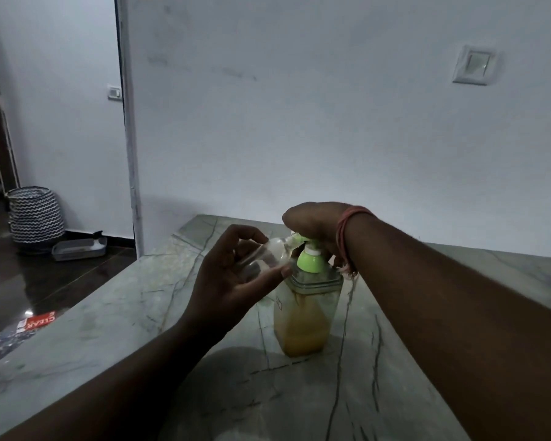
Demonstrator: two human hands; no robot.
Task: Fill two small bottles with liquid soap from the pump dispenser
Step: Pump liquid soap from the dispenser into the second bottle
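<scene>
Small clear plastic bottle [268,254] tilted, pinched in left hand [233,275] fingers, mouth at green pump spout. Right hand [315,224] atop square amber-soap dispenser [306,313]; grip unclear. Risk: mouth misaligned, soap spilling onto grey marble bench [109,329].

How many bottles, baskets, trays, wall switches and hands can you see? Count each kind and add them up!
Small clear bottle: 1
Soap pump bottle: 1
Zigzag basket: 1
Grey tray on the floor: 1
Wall switches: 2
Hands, left and right: 2
Total: 8
</scene>
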